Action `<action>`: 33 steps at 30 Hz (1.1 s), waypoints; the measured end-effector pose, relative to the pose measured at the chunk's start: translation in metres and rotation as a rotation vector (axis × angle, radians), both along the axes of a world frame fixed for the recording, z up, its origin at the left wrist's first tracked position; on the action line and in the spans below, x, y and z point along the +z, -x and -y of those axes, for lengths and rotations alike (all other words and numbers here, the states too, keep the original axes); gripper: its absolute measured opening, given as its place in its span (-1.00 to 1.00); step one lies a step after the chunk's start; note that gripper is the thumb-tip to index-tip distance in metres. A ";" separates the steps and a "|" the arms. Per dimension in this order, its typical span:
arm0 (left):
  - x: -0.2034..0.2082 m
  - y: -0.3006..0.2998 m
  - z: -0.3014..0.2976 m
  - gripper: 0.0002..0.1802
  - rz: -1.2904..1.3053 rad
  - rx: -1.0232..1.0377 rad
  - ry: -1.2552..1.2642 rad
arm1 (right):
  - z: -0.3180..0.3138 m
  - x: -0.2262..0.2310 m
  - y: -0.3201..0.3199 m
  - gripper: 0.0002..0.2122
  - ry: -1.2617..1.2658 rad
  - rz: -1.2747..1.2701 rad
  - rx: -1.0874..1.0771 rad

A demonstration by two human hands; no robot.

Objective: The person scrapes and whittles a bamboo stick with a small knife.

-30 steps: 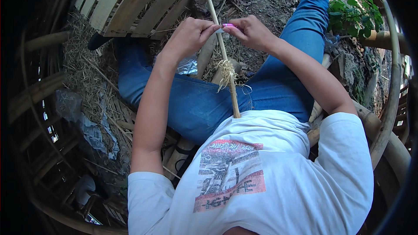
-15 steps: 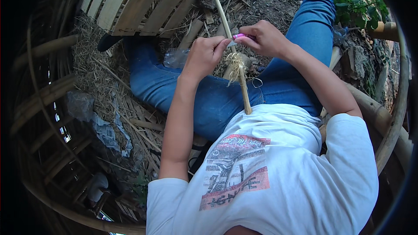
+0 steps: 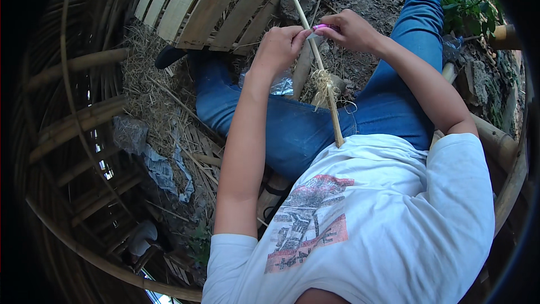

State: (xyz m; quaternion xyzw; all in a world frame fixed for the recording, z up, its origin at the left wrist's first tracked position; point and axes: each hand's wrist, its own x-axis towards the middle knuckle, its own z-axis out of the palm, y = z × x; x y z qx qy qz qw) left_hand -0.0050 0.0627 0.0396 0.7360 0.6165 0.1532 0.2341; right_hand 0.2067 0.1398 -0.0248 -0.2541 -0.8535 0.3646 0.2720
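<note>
A long pale stick (image 3: 332, 114) runs from beyond my hands back to my waist, its near end resting against my white shirt. My right hand (image 3: 354, 31) is closed around a small knife with a pink handle (image 3: 320, 26), held across the stick. My left hand (image 3: 278, 48) is closed on the other side, with thumb and fingertips pinching at the blade end of the knife; the blade is mostly hidden between the hands. A tangle of thin curled shavings (image 3: 324, 85) clings to the stick below the knife, over my lap.
My legs in blue jeans (image 3: 284, 129) spread on either side of the stick. A slatted bamboo panel (image 3: 205, 8) lies ahead to the left, with dry straw (image 3: 147, 70) beside it. Clear plastic (image 3: 283, 84) sits past my left thigh. Curved bamboo poles (image 3: 495, 141) border the right.
Both hands with the knife have moved farther up the stick, away from my waist and from the shavings. The whole view has shifted slightly to the right.
</note>
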 end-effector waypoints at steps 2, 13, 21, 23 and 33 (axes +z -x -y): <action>0.002 0.000 -0.012 -0.71 -0.023 0.008 -0.023 | -0.013 -0.009 0.005 -0.70 -0.041 -0.089 -0.008; 0.006 0.014 -0.069 -0.68 -0.170 0.006 -0.023 | -0.061 -0.030 0.026 -0.70 -0.109 -0.083 -0.074; 0.002 0.017 -0.077 -0.69 -0.173 0.011 -0.013 | -0.062 -0.031 0.029 -0.63 0.036 -0.175 -0.083; 0.002 0.023 -0.070 -0.70 -0.187 -0.007 -0.012 | -0.055 -0.028 0.031 -0.63 0.071 -0.161 -0.066; -0.009 0.018 -0.029 -0.70 0.020 0.165 0.016 | -0.040 -0.013 0.028 -0.64 -0.130 0.020 -0.047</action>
